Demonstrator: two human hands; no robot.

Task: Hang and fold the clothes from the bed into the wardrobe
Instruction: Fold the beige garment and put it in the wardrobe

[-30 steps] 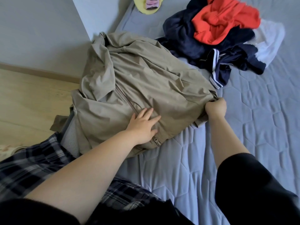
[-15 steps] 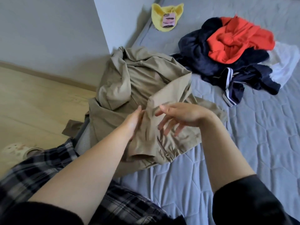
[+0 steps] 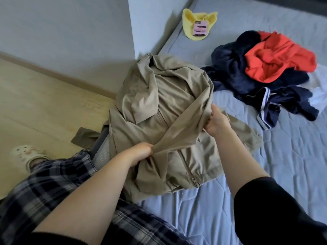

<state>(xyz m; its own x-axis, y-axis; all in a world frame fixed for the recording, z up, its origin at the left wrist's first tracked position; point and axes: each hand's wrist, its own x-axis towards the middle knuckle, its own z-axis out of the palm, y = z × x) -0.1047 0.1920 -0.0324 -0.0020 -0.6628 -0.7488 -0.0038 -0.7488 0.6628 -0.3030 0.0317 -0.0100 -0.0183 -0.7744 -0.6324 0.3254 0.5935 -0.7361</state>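
At the near edge, plaid trousers (image 3: 58, 197) are being worn by the person, and both bare forearms are being extended from black sleeves (image 3: 276, 209) over a grey-blue quilted bed (image 3: 292, 165). A beige jacket (image 3: 159, 106) is being spread at the bed's near left corner, its zipper facing up and its zipper pull (image 3: 194, 183) lying by the hem, while part of its fabric is being left to hang over the bed's edge toward the wooden floor (image 3: 35, 106). One sleeve of the jacket (image 3: 184, 126) is being stretched diagonally across the front between the 2 hands: its lower end is being gripped by the left hand (image 3: 139, 152), whose fingers are curled round the bunched cloth, and its upper part is being pinched by the right hand (image 3: 216, 121) between thumb and fingers. The hands are being held well apart. On the floor to the left, a pale slipper (image 3: 26, 154) is being worn. Farther up the bed, to the right of the jacket, a pile of dark navy clothes (image 3: 247, 82) is lying crumpled, topped by an orange-red garment (image 3: 277, 59), with white fabric (image 3: 318, 89) showing at its right edge. Farthest away, a yellow cloth item (image 3: 192, 16) bearing a small pink tag (image 3: 200, 28) is lying near the grey wall (image 3: 70, 32).
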